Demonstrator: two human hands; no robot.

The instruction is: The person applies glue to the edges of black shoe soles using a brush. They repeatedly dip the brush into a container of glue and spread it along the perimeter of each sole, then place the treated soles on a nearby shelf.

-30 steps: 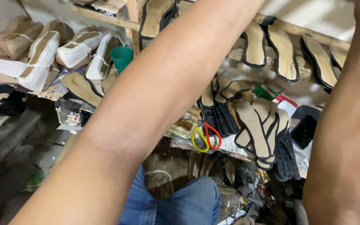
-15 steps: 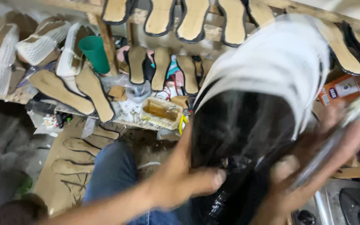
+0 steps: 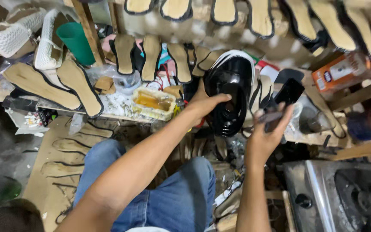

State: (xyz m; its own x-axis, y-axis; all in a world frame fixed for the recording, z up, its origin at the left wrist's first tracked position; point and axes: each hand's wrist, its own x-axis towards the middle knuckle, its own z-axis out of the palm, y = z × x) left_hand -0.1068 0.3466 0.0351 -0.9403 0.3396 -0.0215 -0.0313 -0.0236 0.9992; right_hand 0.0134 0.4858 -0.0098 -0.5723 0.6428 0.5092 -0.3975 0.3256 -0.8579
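A glossy black shoe [image 3: 232,92] with a white sole edge is tilted over the cluttered workbench, its opening facing me. My left hand [image 3: 206,103] grips it by the left side, thumb across the opening. My right hand [image 3: 266,131] is just right of the shoe and holds a flat, dark, elongated piece [image 3: 285,99] between thumb and fingers; what the piece is I cannot tell. My knees in blue jeans [image 3: 172,197] are below.
Tan insoles with black edges [image 3: 71,83] lie and hang along the shelves. A green cup [image 3: 76,41], a tub of yellow glue [image 3: 153,102], an orange box [image 3: 344,71] and white mesh uppers [image 3: 11,36] surround the bench. A metal stove [image 3: 340,193] stands at lower right.
My arms came down from reaching up. The black shoe, close to the camera half a second ago, is now held lower and farther away over the bench.
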